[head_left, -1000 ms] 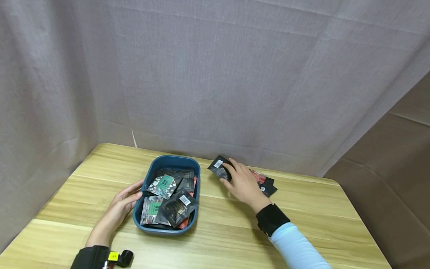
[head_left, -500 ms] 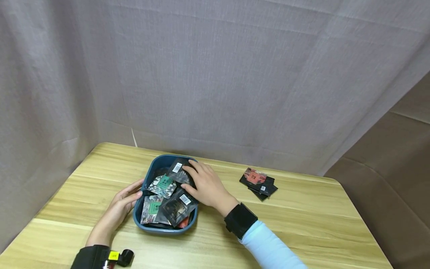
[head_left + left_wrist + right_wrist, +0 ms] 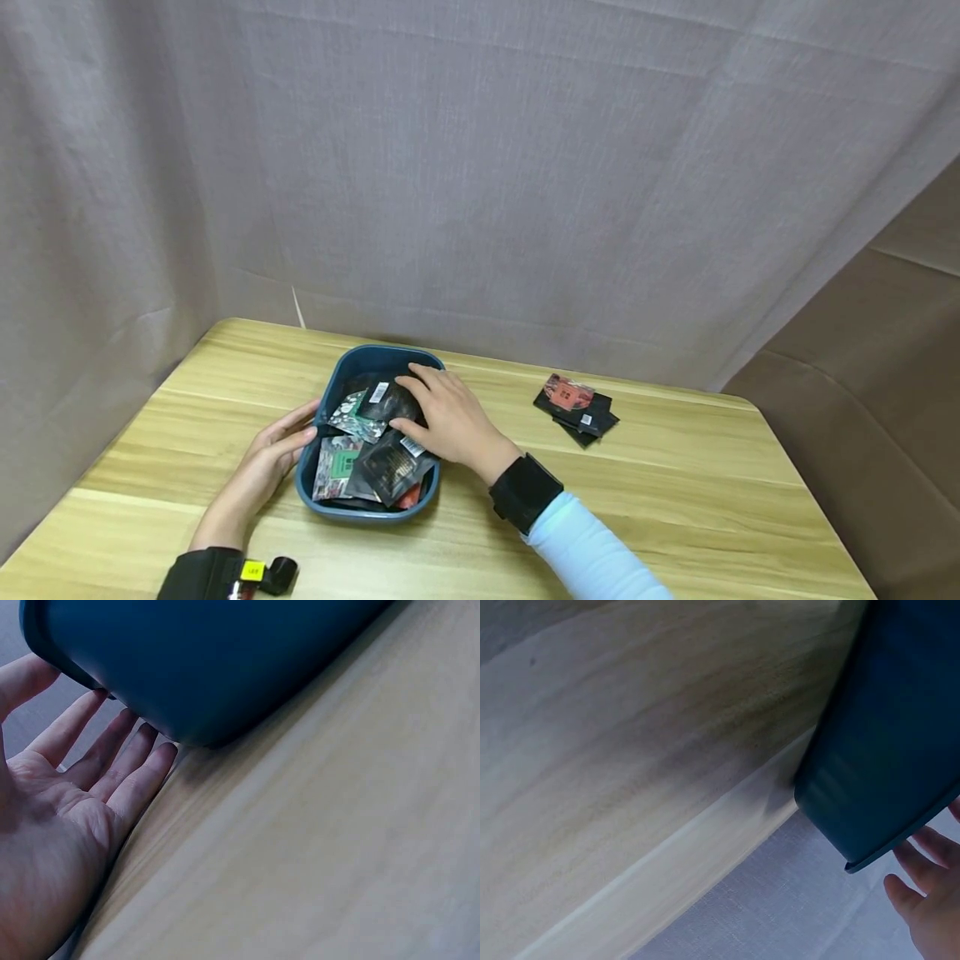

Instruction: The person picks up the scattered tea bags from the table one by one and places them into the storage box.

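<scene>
Two hands: right hand point(image 3: 448, 421) on packets; left hand point(image 3: 266, 462) touches one tray point(image 3: 372, 360).

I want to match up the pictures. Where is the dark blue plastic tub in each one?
Head view: dark blue plastic tub sits left of centre on the wooden table.
Left wrist view: tub fills the top, fingers beside it.
Right wrist view: tub at the right edge.
Shared landmark: the wooden table.
</scene>
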Demonstrator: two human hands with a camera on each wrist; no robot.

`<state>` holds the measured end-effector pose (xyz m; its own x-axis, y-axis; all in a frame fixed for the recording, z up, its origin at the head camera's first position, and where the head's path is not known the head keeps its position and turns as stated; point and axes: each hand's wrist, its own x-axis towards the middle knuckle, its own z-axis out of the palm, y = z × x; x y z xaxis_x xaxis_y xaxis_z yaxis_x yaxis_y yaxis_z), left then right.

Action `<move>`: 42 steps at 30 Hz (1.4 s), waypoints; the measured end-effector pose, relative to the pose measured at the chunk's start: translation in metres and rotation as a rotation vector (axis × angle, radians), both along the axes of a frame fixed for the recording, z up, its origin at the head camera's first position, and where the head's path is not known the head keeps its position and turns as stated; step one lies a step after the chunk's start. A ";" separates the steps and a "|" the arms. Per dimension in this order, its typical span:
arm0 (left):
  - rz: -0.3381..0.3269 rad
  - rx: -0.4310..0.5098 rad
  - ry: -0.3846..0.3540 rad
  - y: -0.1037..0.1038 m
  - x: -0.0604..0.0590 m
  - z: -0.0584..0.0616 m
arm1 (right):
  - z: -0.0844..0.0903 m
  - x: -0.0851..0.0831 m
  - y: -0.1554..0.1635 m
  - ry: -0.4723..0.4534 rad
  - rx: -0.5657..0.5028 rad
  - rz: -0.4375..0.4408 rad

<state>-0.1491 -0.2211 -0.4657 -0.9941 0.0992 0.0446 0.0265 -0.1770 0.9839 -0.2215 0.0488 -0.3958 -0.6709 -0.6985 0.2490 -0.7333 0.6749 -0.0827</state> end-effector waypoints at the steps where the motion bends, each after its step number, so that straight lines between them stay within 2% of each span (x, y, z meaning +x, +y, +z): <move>1: 0.001 0.003 0.000 0.000 0.000 0.000 | 0.000 0.000 0.001 -0.012 -0.004 -0.002; 10: 0.005 0.026 0.020 0.001 0.000 -0.002 | 0.000 -0.008 0.032 -0.026 -0.024 -0.066; 16: 0.012 0.019 0.017 0.000 0.001 -0.001 | -0.005 -0.019 0.079 -0.002 -0.001 -0.136; 25: 0.011 0.029 0.018 0.000 0.001 -0.001 | -0.017 -0.033 0.153 -0.034 0.067 -0.263; 31: 0.001 0.032 0.026 0.001 0.000 -0.003 | -0.022 -0.041 0.192 -0.045 0.092 -0.337; 36: 0.001 0.043 0.020 0.001 0.000 -0.003 | -0.027 -0.044 0.210 -0.078 0.140 -0.393; 42: 0.000 0.042 0.005 0.001 0.000 -0.004 | -0.030 -0.045 0.215 -0.123 0.168 -0.431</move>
